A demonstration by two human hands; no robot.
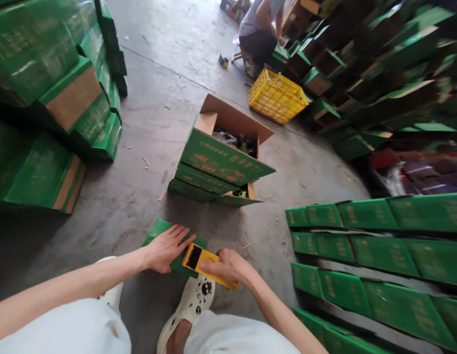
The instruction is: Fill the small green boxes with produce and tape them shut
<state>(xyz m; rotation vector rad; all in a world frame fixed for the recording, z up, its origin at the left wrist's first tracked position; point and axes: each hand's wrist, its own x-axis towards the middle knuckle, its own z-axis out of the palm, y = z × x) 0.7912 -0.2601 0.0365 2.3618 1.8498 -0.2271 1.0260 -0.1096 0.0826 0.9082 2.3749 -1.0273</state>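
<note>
My left hand (pixel 169 248) lies with its fingers stretched out on a flat green cardboard piece (pixel 157 231), low over the floor between my feet. My right hand (pixel 228 265) is closed around a yellow handheld tool (pixel 202 256) with a dark rectangular window at its front. The tool's front end rests over the right part of the green piece, close to my left fingertips; its exact kind I cannot make out. Just beyond stands an open green carton (pixel 223 160) with dark contents, partly in plastic, on top of another carton.
Stacked green cartons (pixel 33 54) rise at the left. Rows of green cartons (pixel 376 250) stand at the right. A yellow crate (pixel 278 96) sits farther off, near a seated person (pixel 261 29). Many cartons (pixel 398 73) fill the back right. White clogs (pixel 191 302) are below my hands.
</note>
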